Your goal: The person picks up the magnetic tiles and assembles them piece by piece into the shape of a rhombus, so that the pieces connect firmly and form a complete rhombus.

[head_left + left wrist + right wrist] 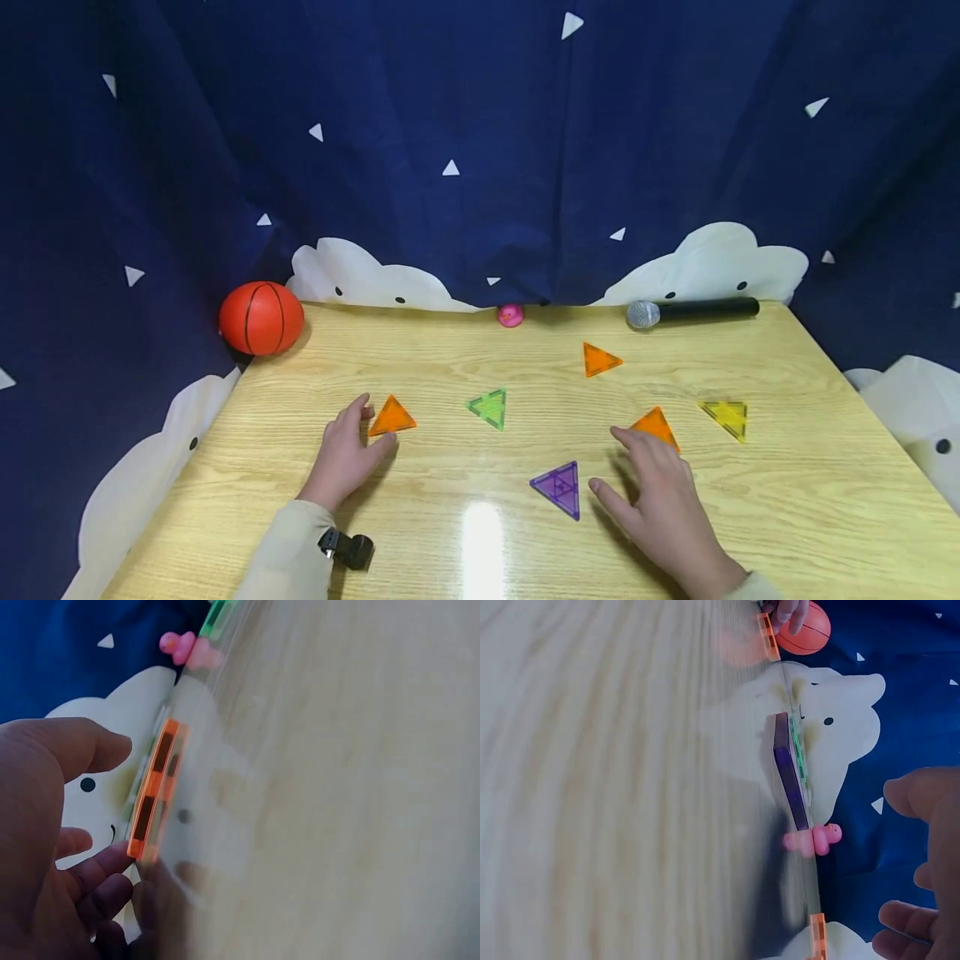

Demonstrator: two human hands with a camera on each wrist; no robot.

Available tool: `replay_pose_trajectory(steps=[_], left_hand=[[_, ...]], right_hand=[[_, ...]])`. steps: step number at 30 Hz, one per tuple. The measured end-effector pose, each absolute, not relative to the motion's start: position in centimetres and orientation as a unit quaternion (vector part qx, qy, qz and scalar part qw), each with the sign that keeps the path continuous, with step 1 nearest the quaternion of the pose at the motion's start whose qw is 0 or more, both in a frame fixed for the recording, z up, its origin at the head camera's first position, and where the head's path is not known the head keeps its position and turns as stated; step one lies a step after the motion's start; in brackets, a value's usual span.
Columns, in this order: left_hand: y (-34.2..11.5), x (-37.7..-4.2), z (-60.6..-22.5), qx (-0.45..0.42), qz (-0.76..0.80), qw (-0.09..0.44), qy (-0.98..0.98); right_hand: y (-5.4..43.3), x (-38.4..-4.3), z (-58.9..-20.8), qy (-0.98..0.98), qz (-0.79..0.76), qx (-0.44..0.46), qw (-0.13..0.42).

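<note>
Beside an orange triangle tile (392, 416) is my left hand (345, 457), thumb and fingers spread at its left and near sides. In the left wrist view, fingertips (112, 859) are right at the lower end of that tile's edge. My right hand (664, 510) hovers with thumb and fingers apart and nothing held. Left of its thumb lies a purple triangle tile (559, 488), which looks thicker than the others in the right wrist view. A second orange triangle tile (657, 427) is partly hidden behind the right fingers.
A green triangle tile (491, 408) lies mid-table. Another orange triangle tile (600, 360) is farther back, and a yellow one (727, 417) lies right. Along the back are a red ball (262, 318), a pink toy duck (510, 315) and a microphone (697, 311) before a blue curtain (480, 100).
</note>
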State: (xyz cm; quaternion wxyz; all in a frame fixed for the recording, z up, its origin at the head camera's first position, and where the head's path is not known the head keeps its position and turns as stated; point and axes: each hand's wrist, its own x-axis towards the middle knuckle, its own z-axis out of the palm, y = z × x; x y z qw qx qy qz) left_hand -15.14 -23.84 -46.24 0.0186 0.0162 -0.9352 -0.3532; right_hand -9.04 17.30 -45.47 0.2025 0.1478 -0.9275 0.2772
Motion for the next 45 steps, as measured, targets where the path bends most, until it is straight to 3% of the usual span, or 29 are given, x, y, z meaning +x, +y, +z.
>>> replay_pose_trajectory(steps=[12, 19, 36, 45], left_hand=[[-24.4, -17.1, -46.6, 0.007, -0.344, -0.006, -0.939], [-25.0, -18.3, -45.8, -0.025, -0.346, -0.053, -0.936], [-25.4, -19.8, -45.2, -0.034, -0.311, -0.107, -0.944], [-25.2, -19.2, -45.5, -0.009, -0.358, -0.091, -0.929]], right_hand=[[16.5, -9.5, -46.6, -0.925, 0.336, 0.117, 0.136], [16.1, -10.0, -47.2, -0.923, 0.362, 0.094, 0.087], [15.2, -10.3, -47.7, -0.941, 0.323, 0.087, 0.043], [15.1, -10.4, -47.4, -0.945, 0.312, 0.091, 0.033]])
